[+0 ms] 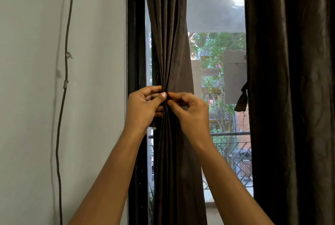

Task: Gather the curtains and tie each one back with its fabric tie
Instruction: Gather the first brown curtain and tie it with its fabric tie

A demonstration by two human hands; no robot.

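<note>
A dark brown left curtain [167, 43] hangs in front of the window, bunched into a narrow waist at mid height. My left hand [145, 106] grips that waist from the left, thumb pressed on the folds. My right hand [190, 108] pinches the same gathered spot from the right. Whether a tie lies under my fingers is hidden. The right curtain [290, 88] hangs loose, and its fabric tie [242, 101] dangles from its left edge.
A white wall [36, 61] with a thin cable [62, 97] clipped down it fills the left. The black window frame [135, 52] stands behind the left curtain. Trees, buildings and a balcony railing [233, 150] show through the glass.
</note>
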